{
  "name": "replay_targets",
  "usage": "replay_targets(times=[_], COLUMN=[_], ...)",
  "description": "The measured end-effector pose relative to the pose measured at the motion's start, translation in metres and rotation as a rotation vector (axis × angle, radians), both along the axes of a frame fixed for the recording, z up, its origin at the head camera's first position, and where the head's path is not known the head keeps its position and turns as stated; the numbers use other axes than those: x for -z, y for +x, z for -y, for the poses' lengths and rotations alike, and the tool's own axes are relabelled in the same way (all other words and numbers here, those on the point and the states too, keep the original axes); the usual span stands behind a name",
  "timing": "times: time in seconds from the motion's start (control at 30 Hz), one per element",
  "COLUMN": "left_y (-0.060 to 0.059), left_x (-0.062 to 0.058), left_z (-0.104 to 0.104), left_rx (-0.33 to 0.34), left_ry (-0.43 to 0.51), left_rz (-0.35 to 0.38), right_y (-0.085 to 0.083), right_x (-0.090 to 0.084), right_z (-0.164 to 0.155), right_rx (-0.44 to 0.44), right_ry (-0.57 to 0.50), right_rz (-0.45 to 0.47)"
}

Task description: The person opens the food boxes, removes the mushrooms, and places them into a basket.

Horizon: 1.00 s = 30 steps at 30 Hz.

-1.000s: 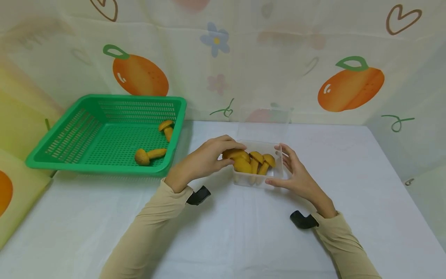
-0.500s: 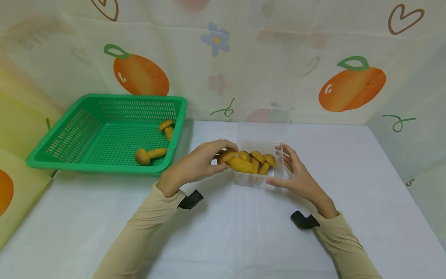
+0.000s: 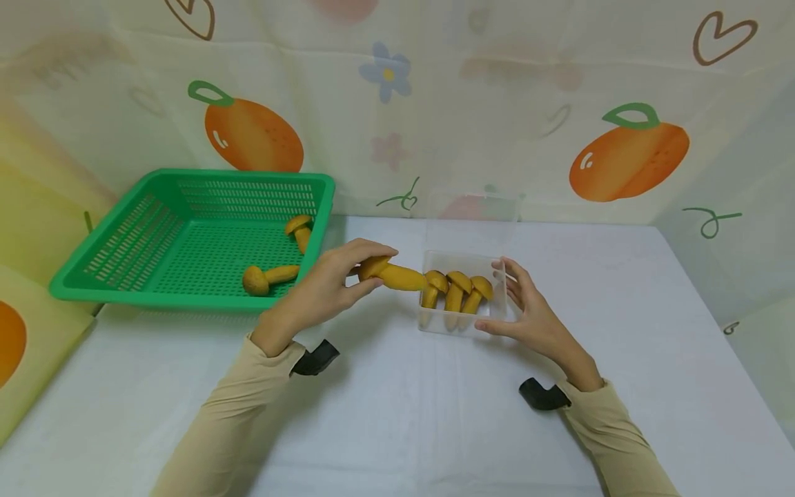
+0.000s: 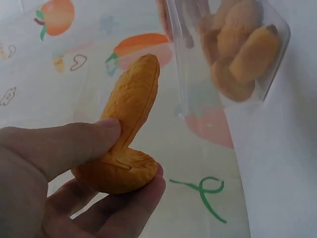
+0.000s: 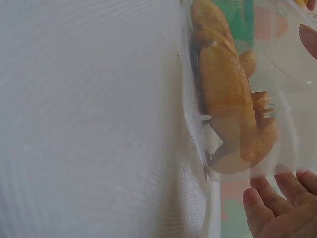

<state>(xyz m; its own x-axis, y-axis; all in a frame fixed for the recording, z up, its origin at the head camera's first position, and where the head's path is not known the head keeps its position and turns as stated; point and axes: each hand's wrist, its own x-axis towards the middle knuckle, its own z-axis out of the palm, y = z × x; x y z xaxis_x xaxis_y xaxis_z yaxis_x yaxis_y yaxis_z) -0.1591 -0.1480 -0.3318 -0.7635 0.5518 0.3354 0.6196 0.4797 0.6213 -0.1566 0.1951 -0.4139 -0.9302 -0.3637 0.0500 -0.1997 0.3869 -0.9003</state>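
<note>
With thumb and fingertips, my left hand (image 3: 319,286) pinches a yellow-brown mushroom (image 3: 400,277) by its cap. The stem points right, its tip at the left rim of a clear plastic box (image 3: 453,323). In the left wrist view, the same mushroom (image 4: 136,99) shows stem up between thumb and fingers. Three mushrooms (image 3: 458,286) lie side by side in the box, caps toward the back. My right hand (image 3: 537,314) holds the box's right end, thumb at the front and fingers at the side. In the right wrist view, fingertips (image 5: 260,203) touch the box wall.
A green plastic basket (image 3: 161,299) stands at the left with two mushrooms, one lying near the front (image 3: 267,278) and one in the right corner (image 3: 301,231). The box's transparent lid (image 3: 472,224) stands raised behind it. A patterned curtain (image 3: 484,110) hangs behind the white table (image 3: 397,421).
My left hand has drawn back left from the box with the mushroom, uncovering the leftmost mushroom inside. The right hand and box have stayed put.
</note>
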Motion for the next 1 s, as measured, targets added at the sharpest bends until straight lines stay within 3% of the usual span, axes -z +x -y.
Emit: replay_targets(times=[0.27, 0.47, 1.0], left_y=[0.002, 0.003, 0.001], left_x=[-0.003, 0.002, 0.004], left_z=[0.023, 0.040, 0.079], left_rx=[-0.110, -0.210, -0.368], left_ry=[0.025, 0.025, 0.092], left_rz=[-0.026, -0.060, -0.107], right_y=[0.001, 0.001, 0.001], right_x=[0.000, -0.001, 0.000], right_z=[-0.001, 0.000, -0.001], right_rx=[0.005, 0.002, 0.006], right_ry=[0.006, 0.002, 0.017], right_rz=[0.003, 0.003, 0.010])
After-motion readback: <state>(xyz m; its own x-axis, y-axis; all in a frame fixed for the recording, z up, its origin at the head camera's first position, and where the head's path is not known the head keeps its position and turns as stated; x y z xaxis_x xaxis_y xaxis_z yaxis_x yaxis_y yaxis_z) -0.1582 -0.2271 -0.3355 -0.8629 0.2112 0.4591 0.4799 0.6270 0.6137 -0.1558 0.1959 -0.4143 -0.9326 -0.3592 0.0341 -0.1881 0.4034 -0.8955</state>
